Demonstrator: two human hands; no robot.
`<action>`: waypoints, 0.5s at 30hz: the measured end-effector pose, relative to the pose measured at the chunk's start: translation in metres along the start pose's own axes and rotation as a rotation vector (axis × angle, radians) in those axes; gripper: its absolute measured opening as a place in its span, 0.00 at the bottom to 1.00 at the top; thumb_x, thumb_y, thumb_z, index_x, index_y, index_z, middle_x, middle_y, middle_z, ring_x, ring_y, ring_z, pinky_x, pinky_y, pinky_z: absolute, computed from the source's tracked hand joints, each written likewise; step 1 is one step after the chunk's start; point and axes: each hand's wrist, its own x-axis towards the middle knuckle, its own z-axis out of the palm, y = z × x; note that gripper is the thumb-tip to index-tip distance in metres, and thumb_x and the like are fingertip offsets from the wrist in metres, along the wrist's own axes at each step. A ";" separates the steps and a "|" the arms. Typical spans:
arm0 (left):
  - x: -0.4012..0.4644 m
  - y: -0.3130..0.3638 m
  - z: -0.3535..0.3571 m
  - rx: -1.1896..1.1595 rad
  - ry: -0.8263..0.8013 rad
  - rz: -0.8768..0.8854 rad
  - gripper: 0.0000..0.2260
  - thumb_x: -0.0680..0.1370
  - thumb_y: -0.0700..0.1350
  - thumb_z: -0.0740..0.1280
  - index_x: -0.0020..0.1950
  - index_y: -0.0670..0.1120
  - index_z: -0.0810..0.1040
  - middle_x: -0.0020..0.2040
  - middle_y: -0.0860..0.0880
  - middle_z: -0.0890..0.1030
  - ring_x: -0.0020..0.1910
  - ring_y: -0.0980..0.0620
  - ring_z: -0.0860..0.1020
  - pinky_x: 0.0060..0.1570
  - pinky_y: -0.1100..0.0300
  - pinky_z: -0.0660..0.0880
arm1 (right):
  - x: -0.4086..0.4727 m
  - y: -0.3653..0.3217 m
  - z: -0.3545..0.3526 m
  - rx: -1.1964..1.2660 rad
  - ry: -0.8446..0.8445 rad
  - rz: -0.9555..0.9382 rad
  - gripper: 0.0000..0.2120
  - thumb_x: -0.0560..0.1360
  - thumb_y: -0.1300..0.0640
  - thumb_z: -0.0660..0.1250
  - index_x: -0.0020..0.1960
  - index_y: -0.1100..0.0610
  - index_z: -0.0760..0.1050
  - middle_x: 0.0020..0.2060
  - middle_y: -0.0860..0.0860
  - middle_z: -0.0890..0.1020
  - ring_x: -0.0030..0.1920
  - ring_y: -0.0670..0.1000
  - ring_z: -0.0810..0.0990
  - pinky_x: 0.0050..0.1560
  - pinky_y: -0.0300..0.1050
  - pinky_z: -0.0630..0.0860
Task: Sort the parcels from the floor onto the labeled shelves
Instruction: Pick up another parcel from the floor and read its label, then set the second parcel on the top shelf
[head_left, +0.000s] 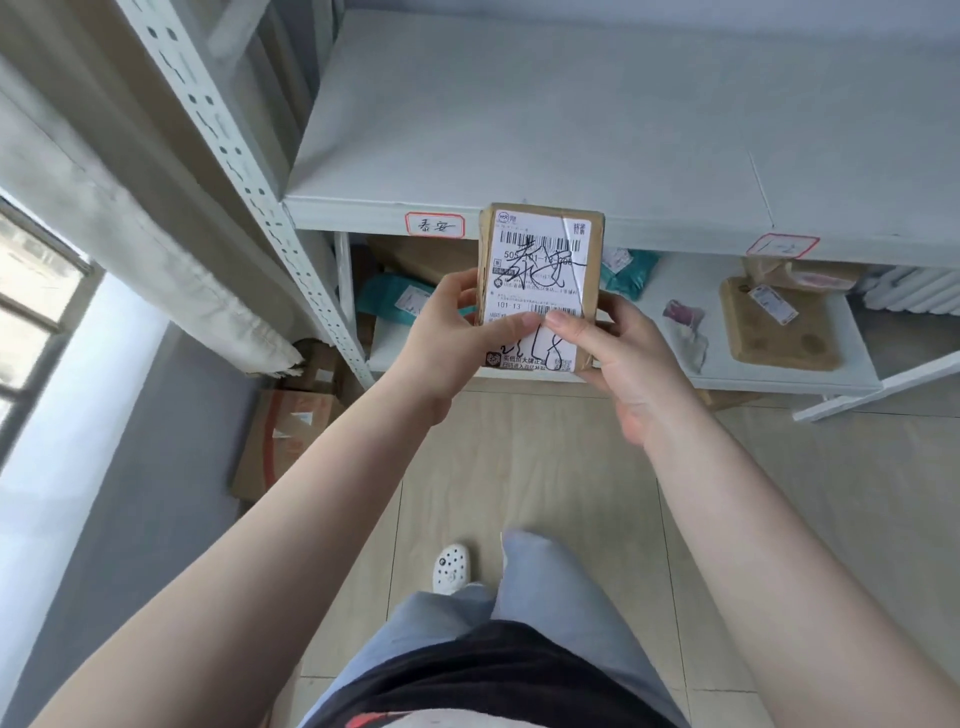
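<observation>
A small cardboard parcel is being held upright before the upper shelf, pinched between left hand and right hand. Several parcels are already lying on the lower shelf; boxes on the floor are judged still unsorted.

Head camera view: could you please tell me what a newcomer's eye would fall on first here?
A small cardboard parcel at centre, held upright in both hands, left hand and right hand, its white label scrawled in black marker. Behind it runs a grey upper shelf with a red-bordered tag; below right, a brown parcel lies on the lower shelf.
</observation>
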 end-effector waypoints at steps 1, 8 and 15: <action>0.008 0.001 0.002 -0.005 0.006 -0.006 0.42 0.58 0.55 0.80 0.70 0.47 0.73 0.63 0.47 0.81 0.62 0.47 0.81 0.63 0.47 0.78 | 0.009 -0.002 -0.001 -0.004 0.003 0.002 0.23 0.69 0.51 0.75 0.63 0.49 0.76 0.48 0.44 0.87 0.52 0.45 0.84 0.57 0.48 0.77; 0.066 0.026 0.009 -0.037 0.025 -0.002 0.34 0.66 0.45 0.79 0.70 0.43 0.72 0.62 0.45 0.81 0.60 0.46 0.82 0.57 0.54 0.81 | 0.072 -0.030 -0.006 0.000 -0.035 -0.013 0.21 0.70 0.52 0.75 0.62 0.50 0.76 0.50 0.45 0.86 0.50 0.42 0.84 0.54 0.47 0.77; 0.135 0.062 0.030 -0.072 0.074 0.020 0.33 0.67 0.43 0.79 0.70 0.43 0.71 0.62 0.45 0.80 0.54 0.47 0.84 0.49 0.56 0.82 | 0.151 -0.070 -0.025 -0.032 -0.088 -0.047 0.25 0.69 0.51 0.75 0.65 0.52 0.75 0.49 0.46 0.85 0.52 0.45 0.84 0.53 0.47 0.78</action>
